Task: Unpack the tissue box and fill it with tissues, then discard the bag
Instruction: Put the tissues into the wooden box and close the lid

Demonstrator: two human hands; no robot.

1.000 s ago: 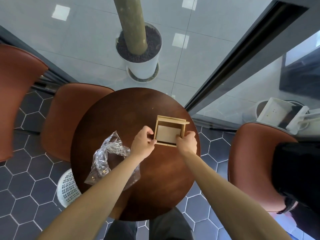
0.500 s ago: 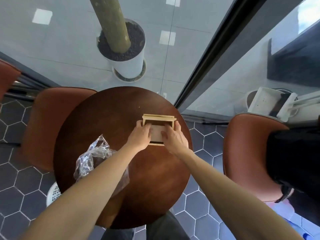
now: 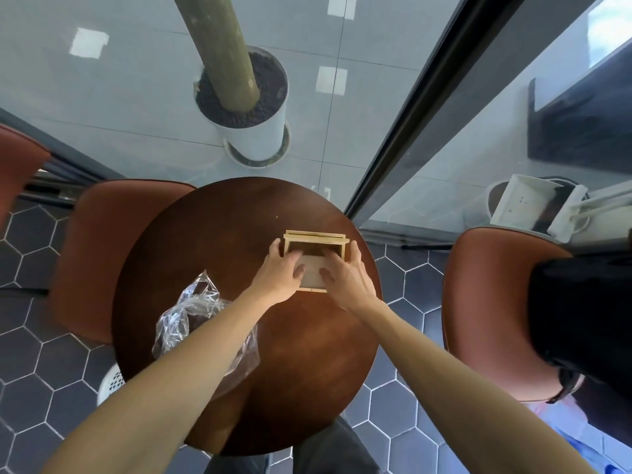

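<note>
- Already, the pale wooden tissue box [image 3: 316, 260] has been unpacked and stands on the round dark-brown wooden table [image 3: 239, 234], toward its far right side.
- The left hand [image 3: 280, 273] and right hand [image 3: 343, 277] are laid together on its sliding panel, fingers spread flat, gripping nothing.
- No tissues are seen; filling is judged outstanding.
- The crumpled clear plastic bag [image 3: 191, 316] is left undiscarded beside the left forearm.

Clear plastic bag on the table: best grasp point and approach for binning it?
Probably pinch the raised crumpled peak at the far end of the plastic bag, coming from above and from the left. That end stands up off the round table; the near end lies flat under the forearm of the left hand, which is on the wooden box.
</note>
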